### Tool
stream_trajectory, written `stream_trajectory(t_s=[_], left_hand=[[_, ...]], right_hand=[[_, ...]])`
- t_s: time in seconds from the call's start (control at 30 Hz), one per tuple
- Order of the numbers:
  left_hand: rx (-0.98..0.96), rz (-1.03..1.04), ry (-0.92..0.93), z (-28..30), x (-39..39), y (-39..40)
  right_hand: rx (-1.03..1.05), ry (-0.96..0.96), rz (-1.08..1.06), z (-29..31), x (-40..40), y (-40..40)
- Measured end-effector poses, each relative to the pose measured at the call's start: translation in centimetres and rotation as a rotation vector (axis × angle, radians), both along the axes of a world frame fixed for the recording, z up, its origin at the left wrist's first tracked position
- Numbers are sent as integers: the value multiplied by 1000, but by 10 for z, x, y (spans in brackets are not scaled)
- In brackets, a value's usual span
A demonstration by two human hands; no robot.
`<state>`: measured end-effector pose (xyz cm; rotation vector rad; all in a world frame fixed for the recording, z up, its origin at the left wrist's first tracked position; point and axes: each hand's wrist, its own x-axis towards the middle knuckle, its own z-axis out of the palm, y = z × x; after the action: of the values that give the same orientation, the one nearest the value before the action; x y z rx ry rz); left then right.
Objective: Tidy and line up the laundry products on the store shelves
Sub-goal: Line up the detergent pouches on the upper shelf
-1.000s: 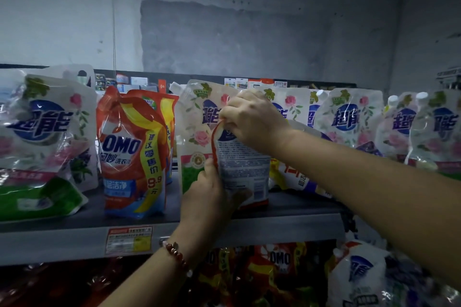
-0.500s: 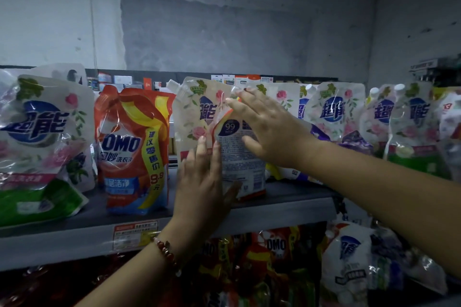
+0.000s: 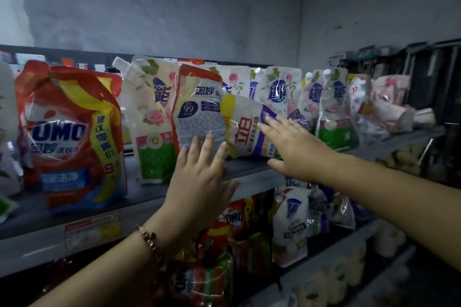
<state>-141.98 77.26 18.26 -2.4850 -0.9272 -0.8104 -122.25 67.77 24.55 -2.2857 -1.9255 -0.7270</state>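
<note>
A red-edged detergent pouch (image 3: 198,104) stands back side out on the grey upper shelf (image 3: 252,169). My left hand (image 3: 199,179) lies in front of its lower part with straight fingers, fingertips at the pouch. A white and purple pouch (image 3: 245,129) leans tilted to its right. My right hand (image 3: 291,144) reaches to this pouch with straight fingers, fingertips on its upper right part. A large red OMO pouch (image 3: 72,132) stands at the left. White rose-print pouches (image 3: 149,119) stand behind.
More rose-print pouches (image 3: 329,107) fill the shelf to the right, some slumped. A price label (image 3: 92,232) sits on the shelf's front edge. The lower shelf holds red OMO pouches (image 3: 232,222) and a white pouch (image 3: 291,227). A grey wall (image 3: 162,7) rises behind.
Both hands let go of the red-edged pouch's top and side and opened flat. My right hand moved right onto the tilted white and purple pouch. The view shifted right.
</note>
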Motion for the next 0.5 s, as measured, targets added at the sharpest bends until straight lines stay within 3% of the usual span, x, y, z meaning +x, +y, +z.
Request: stream_trajectory(t_s=[0.27, 0.5], left_hand=[[-44, -80, 87, 15, 30, -17], [-100, -46, 117, 22, 69, -12]], right_hand=[[-45, 51, -116, 1, 26, -28], [-67, 162, -75, 4, 57, -21]])
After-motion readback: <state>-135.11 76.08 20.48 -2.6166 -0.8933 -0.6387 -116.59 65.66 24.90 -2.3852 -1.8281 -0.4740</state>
